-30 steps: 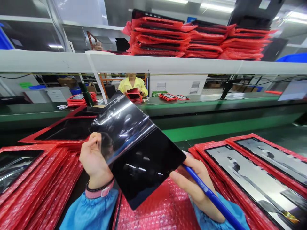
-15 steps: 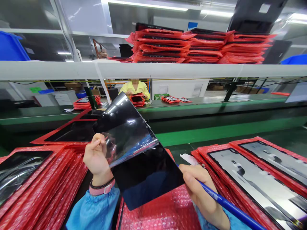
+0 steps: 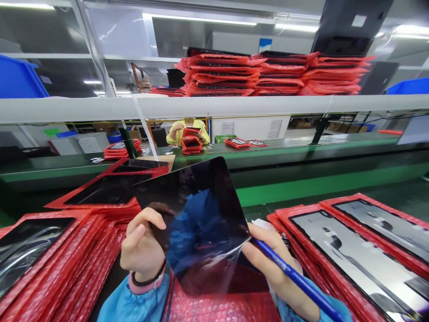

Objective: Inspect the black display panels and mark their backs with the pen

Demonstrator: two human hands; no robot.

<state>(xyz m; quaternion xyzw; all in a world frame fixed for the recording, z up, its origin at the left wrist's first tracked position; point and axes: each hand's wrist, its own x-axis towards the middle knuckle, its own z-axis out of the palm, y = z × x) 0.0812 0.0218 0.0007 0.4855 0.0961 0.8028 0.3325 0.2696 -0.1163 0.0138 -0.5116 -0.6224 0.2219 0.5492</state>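
Note:
A glossy black display panel (image 3: 208, 210) is raised in front of me, tilted, with reflections of a blue sleeve on its face. My right hand (image 3: 271, 259) pinches its right edge and also holds a blue pen (image 3: 291, 273), which points down to the right. Clear film (image 3: 223, 273) shows creased along the lower part of the panel; how far it is attached I cannot tell. Close to the panel's left edge is my left hand (image 3: 144, 243), thumb and forefinger apart, with no grip visible. Below the panel lies red bubble wrap (image 3: 221, 308).
Red bubble-wrap sleeves with dark panels (image 3: 63, 264) are stacked at left. At right, similar sleeves bear silver-backed panels (image 3: 348, 250). More red stacks (image 3: 221, 76) sit on the white shelf (image 3: 268, 105) above. A person in yellow (image 3: 187, 134) works across the green-edged bench (image 3: 284, 194).
The panel has turned and its upper corner has dropped. My left hand no longer pinches the lifted film; its fingers have parted. The film now shows lower on the panel.

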